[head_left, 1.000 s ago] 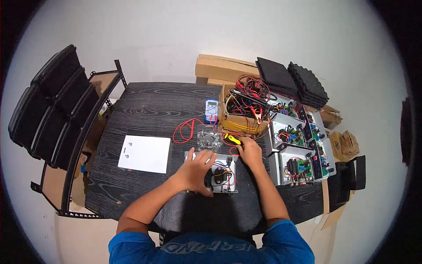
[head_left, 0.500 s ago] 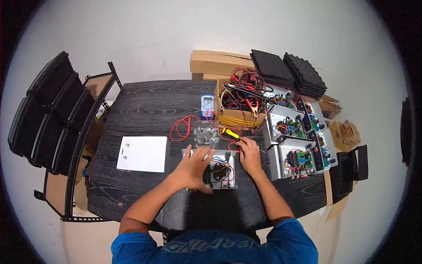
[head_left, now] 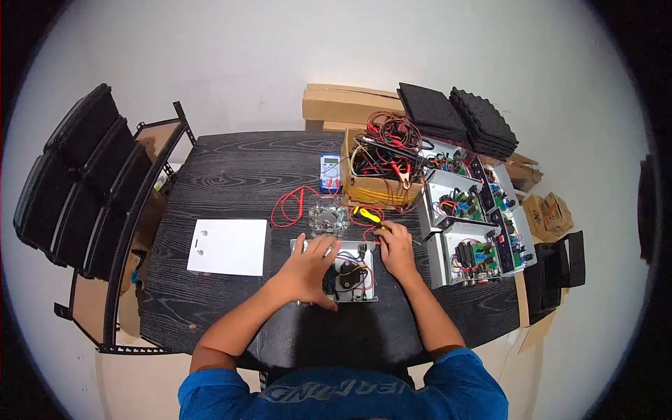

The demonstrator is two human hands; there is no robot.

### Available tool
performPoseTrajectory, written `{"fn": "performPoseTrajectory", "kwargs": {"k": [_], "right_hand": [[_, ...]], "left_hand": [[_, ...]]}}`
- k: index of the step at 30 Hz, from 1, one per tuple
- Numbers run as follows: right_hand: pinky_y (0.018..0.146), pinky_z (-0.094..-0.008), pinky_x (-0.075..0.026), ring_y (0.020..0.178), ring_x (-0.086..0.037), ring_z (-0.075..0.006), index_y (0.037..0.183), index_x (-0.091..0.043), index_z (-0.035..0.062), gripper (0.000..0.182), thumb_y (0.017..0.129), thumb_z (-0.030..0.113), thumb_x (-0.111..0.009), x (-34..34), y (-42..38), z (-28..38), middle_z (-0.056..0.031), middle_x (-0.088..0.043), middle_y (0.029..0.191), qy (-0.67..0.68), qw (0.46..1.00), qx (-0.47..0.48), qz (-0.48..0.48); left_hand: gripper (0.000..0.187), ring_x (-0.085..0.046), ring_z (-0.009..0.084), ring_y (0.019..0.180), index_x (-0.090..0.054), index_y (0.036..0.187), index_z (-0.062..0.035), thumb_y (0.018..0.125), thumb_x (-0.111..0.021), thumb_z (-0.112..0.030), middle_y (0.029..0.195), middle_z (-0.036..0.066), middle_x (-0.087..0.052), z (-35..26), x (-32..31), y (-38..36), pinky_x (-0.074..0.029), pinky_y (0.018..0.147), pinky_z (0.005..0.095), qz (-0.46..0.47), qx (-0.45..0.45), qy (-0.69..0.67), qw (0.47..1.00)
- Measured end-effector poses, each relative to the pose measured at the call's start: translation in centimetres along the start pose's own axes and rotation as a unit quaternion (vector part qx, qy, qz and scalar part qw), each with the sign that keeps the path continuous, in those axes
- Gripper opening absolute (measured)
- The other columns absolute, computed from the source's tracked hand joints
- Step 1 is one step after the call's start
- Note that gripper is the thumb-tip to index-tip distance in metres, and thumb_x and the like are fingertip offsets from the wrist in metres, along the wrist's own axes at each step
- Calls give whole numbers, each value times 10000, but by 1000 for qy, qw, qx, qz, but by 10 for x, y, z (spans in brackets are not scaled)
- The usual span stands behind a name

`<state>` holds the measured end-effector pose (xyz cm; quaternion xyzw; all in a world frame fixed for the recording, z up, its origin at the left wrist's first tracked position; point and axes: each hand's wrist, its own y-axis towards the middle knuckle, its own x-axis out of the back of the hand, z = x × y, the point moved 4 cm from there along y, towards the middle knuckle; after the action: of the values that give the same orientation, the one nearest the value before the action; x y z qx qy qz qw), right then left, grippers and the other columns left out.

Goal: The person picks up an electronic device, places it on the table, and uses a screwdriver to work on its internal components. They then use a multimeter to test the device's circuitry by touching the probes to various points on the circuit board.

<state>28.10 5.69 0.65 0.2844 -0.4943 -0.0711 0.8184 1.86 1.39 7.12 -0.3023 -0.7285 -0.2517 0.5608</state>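
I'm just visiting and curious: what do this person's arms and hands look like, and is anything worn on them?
Both arms are bare from just above the elbow down to the fingers. The left hand and the right hand carry no gloves, and no watch, ring or wristband can be made out. The short sleeves belong to a blue T-shirt with pale lettering across its upper back; the lettering is too distorted to read.

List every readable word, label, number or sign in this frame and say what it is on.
Blue shirt: pale lettering, seen upside down and cut off at the frame edge, roughly "ERMIN"; not sure.
Multimeter: display and dial markings too small to read.
Small cartons at the right: printed marks, blurred.
White sheet: no text visible.
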Motion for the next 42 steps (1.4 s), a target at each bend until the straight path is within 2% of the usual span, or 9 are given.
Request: {"fn": "performPoseTrajectory", "kwargs": {"k": [14, 17, 23, 26, 28, 30, 36, 37, 42], "right_hand": [[1010, -462, -464, 1223, -598, -324, 1082, -749, 88, 193, 898, 47, -706, -1, -1, -3, -101, -661, 1273, 7, 1000, 4, -2], [1011, -460, -464, 1222, -599, -323, 1076, -748, 79, 189, 894, 44, -709, 0, -1, -1, -100, -665, 1266, 12, 1000, 1, -2], [1017, -471, -464, 1217, -602, -345, 1067, -748, 74, 211, 872, 7, -705, 0, 0, -3, -115, -663, 1275, 26, 1000, -3, -4], [1016, -463, -461, 1221, -602, -337, 1060, -749, 75, 210, 871, -1, -697, -1, 0, -4, -107, -664, 1271, 12, 1000, -8, -1], [1016, -461, -459, 1220, -602, -335, 1056, -748, 74, 207, 872, -3, -693, 0, 1, -3, -104, -665, 1270, 13, 1000, -6, -4], [1016, -461, -458, 1219, -601, -334, 1053, -748, 73, 203, 873, -2, -689, 2, 1, -2, -102, -665, 1270, 16, 1000, -7, -4], [1024, -470, -455, 1225, -600, -314, 1049, -751, 92, 233, 842, 0, -697, 2, 1, -6, -75, -663, 1265, 19, 1000, -11, -4], [1025, -470, -455, 1226, -600, -313, 1046, -750, 92, 230, 841, 1, -698, 3, 1, -6, -74, -663, 1265, 21, 1000, -11, -5], [1026, -470, -456, 1227, -599, -311, 1039, -746, 92, 220, 842, 7, -699, 0, 1, -8, -72, -664, 1261, 14, 1000, -8, -1]], "left_hand": [[1444, -258, 425, 1566, -278, 1623, 31, 545, -908, -696, 1669, 247, -280, 12, -3, -3, -176, 1259, 662, 3, -39, -21, 999], [1370, -265, 443, 1558, -338, 1599, 40, 577, -912, -671, 1664, 259, -297, 11, 8, -4, -193, 1269, 619, 10, -41, -35, 998], [1003, -497, 423, 1421, -502, 1497, 50, 778, -852, -556, 1509, 282, -526, 33, 39, 0, -398, 1198, 452, -79, -26, -159, 984], [810, -615, 420, 1275, -608, 1399, 22, 841, -792, -536, 1362, 260, -643, 59, 55, 12, -498, 1089, 461, -74, 12, -103, 992], [601, -679, 381, 1178, -738, 1201, -36, 867, -752, -536, 1249, 209, -717, 81, 68, 34, -539, 1022, 486, -37, 99, -73, 992], [463, -696, 402, 1083, -743, 1086, -53, 894, -742, -474, 1114, 203, -732, 111, 74, 63, -561, 928, 497, -6, 138, -26, 990], [341, -675, 390, 1162, -746, 1022, -39, 936, -696, -366, 1165, 221, -704, 213, 29, 158, -537, 1005, 514, -79, 179, 4, 981], [327, -655, 401, 1190, -757, 1047, -47, 962, -653, -345, 1226, 215, -673, 215, 27, 172, -531, 1018, 513, -55, 172, -12, 983], [396, -649, 410, 1188, -775, 1060, -50, 979, -623, -407, 1192, 233, -692, 203, 17, 214, -538, 1014, 517, -88, 145, 11, 985]]}}
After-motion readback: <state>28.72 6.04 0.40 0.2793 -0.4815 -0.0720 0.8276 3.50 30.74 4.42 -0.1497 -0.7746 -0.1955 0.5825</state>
